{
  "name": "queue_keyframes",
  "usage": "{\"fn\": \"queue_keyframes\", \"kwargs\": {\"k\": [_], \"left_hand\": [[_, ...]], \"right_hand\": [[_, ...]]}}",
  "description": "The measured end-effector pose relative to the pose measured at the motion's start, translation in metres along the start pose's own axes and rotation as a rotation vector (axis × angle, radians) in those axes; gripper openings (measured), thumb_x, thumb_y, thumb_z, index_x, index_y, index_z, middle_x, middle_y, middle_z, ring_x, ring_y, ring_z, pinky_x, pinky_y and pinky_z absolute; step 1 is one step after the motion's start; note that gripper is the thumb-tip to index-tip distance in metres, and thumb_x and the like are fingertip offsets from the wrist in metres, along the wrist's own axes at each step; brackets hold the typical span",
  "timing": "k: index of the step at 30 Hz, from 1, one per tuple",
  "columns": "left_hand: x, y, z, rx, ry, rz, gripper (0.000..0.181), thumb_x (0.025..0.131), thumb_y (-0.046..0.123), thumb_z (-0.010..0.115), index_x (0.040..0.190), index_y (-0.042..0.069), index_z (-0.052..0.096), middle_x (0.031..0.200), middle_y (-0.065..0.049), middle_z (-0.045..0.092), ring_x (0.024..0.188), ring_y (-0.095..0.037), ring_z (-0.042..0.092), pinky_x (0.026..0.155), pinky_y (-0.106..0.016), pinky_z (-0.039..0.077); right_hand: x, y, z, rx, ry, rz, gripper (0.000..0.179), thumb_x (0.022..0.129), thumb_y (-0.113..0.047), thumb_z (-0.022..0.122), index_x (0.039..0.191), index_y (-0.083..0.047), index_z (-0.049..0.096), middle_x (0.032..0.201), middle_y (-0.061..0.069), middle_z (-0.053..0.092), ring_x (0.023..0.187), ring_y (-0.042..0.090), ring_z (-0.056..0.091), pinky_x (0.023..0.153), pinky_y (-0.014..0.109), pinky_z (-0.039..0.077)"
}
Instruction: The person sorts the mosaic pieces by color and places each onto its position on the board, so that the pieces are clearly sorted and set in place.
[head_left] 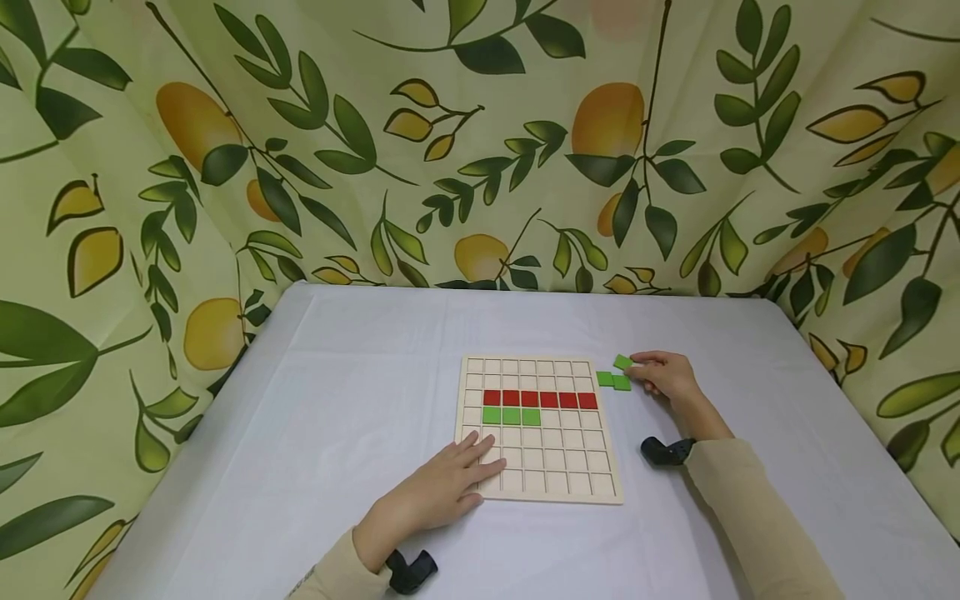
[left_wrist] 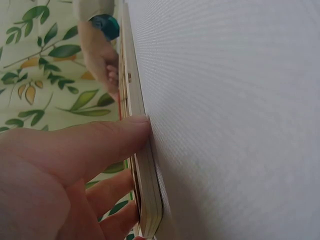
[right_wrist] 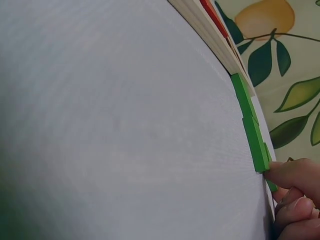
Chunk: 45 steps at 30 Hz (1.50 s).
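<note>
A pale wooden grid board (head_left: 534, 482) lies on the white table, with a row of red tiles (head_left: 549, 400) and below it three green tiles (head_left: 512, 416) in its cells. My left hand (head_left: 442, 483) rests over the board's near-left corner, fingers spread on the grid. In the left wrist view its thumb (left_wrist: 122, 132) lies against the board's edge. Beside the board's right side, my right hand (head_left: 669, 379) pinches a green tile (head_left: 622, 362) between thumb and forefinger. Two more loose green tiles (head_left: 605, 379) lie just left of that hand, close to the board's edge.
A white cloth covers the table (head_left: 360, 358). Leaf-and-fruit patterned curtains (head_left: 480, 167) hang behind it and along both sides. Black wrist devices (head_left: 411, 572) sit by both sleeves, low over the cloth.
</note>
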<state>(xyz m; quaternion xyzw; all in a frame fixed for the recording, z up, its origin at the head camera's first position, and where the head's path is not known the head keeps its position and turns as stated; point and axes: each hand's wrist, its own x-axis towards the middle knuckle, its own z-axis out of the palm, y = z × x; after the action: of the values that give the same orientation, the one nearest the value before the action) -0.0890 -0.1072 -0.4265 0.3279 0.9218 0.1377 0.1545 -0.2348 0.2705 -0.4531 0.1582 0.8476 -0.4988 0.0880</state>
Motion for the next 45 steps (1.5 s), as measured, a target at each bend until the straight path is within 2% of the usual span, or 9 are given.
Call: {"fn": "queue_keyframes", "kwargs": {"k": [23, 36, 45], "left_hand": [[0.000, 0.001, 0.000, -0.018, 0.000, -0.005, 0.052, 0.097, 0.023, 0.056, 0.146, 0.027, 0.043, 0.161, -0.005, 0.029, 0.151, -0.027, 0.023, 0.121, -0.050, 0.029], [0.000, 0.001, -0.001, -0.009, 0.008, -0.008, 0.051, 0.096, 0.023, 0.057, 0.146, 0.027, 0.044, 0.160, -0.005, 0.030, 0.151, -0.028, 0.024, 0.120, -0.050, 0.030], [0.000, -0.001, 0.000, -0.010, 0.012, 0.000, 0.052, 0.096, 0.023, 0.057, 0.146, 0.026, 0.044, 0.160, -0.006, 0.031, 0.151, -0.029, 0.025, 0.120, -0.050, 0.030]], "right_hand": [[-0.003, 0.004, -0.001, 0.015, 0.015, 0.010, 0.051, 0.086, -0.020, 0.070, 0.130, 0.002, 0.055, 0.055, -0.015, 0.047, 0.049, 0.001, 0.044, 0.048, 0.019, 0.040], [-0.018, 0.004, 0.007, 0.048, 0.021, -0.059, 0.052, 0.086, -0.021, 0.070, 0.129, 0.005, 0.056, 0.059, -0.015, 0.047, 0.050, 0.002, 0.044, 0.048, 0.019, 0.041], [-0.031, -0.001, 0.014, 0.067, 0.001, -0.051, 0.051, 0.085, -0.018, 0.071, 0.129, 0.005, 0.056, 0.059, -0.014, 0.047, 0.050, 0.002, 0.043, 0.047, 0.018, 0.039]]}}
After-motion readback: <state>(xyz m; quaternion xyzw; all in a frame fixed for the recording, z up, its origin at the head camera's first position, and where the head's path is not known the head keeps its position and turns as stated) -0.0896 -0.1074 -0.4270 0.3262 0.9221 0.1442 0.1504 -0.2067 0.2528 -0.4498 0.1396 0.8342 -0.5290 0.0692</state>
